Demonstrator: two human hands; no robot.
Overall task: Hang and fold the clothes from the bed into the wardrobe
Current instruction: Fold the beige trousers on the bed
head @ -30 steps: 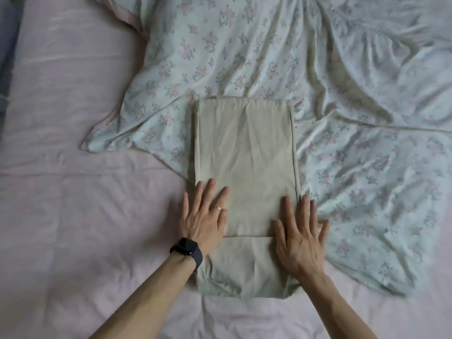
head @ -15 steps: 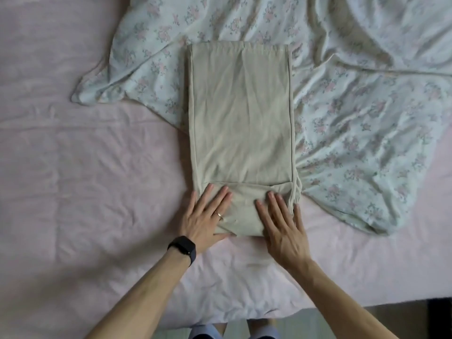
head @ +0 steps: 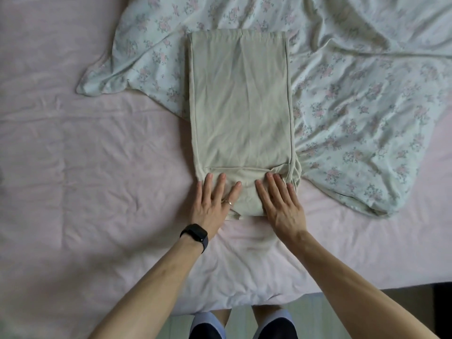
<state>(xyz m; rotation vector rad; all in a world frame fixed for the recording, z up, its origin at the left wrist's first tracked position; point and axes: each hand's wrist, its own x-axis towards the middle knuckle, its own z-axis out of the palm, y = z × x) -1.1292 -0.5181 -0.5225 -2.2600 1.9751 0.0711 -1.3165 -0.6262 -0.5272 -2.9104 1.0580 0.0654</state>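
Fingers of your left hand [head: 212, 204] and right hand [head: 281, 204] are lying spread and flat, pressing the beige garment's [head: 241, 99] near fold; it is overlapping the floral sheet [head: 354, 94] on the pink bed [head: 85, 179].

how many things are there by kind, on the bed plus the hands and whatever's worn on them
folded beige garment: 1
crumpled pale floral fabric, seemingly one piece: 1
pink bed sheet: 1
bare hands, left hand and right hand, flat on the garment: 2
black wrist watch: 1
silver finger ring: 1
total: 7
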